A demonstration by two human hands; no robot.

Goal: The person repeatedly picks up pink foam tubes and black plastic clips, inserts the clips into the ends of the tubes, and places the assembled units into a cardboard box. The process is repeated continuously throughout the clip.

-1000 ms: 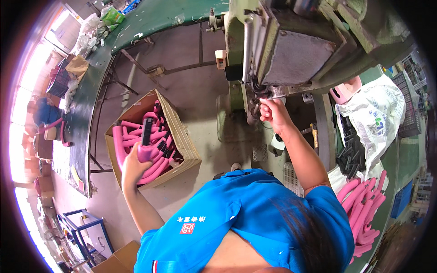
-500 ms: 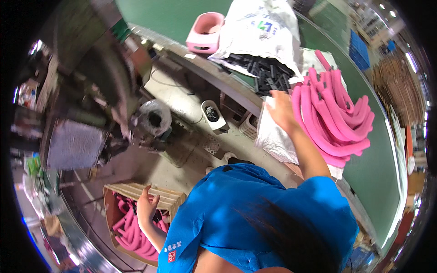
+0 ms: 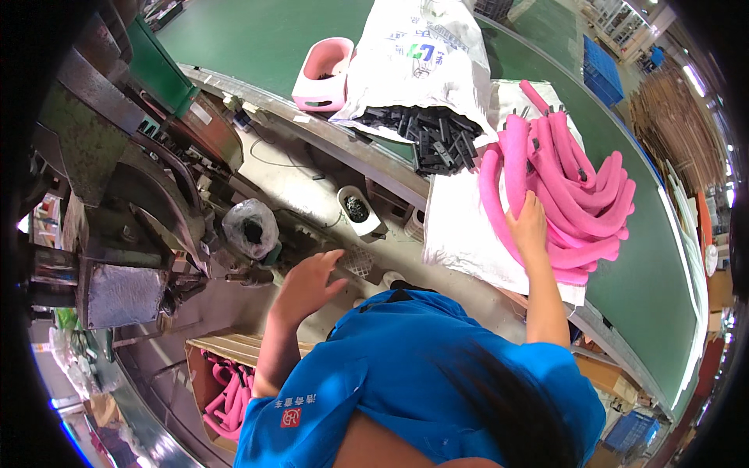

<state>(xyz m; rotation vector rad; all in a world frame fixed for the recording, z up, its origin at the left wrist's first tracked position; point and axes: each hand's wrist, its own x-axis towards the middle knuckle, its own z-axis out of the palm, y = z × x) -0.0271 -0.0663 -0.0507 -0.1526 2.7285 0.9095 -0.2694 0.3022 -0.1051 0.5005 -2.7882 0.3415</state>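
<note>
Head view, looking down past a blue shirt. Right hand (image 3: 530,226) lies on the heap of pink foam tubes (image 3: 566,187) at the edge of the green table (image 3: 647,273); fingers curl over one tube, but I cannot tell whether it is gripped or only touched. Left hand (image 3: 306,282) hangs spread and empty, holding nothing, just beside the grey press machine (image 3: 133,210) and near its plastic-wrapped part (image 3: 250,228).

My reading: this is the pick-up step, fetching a fresh tube for the machine. The next move would call for closing firmly on a single tube and drawing it free of the tangle without dragging its neighbours off the white sheet (image 3: 468,234).

Around it: white sack (image 3: 413,54) spilling small black parts (image 3: 425,132), pink tub (image 3: 324,74) behind, cardboard box (image 3: 214,374) of pink tubes down by the left elbow.

Against half a second ago: the left hand has come up out of the box to the machine side; the right has moved from the sheet's edge onto the tube pile. A full second ago the right was at the machine and the left held a tube over the box.
</note>
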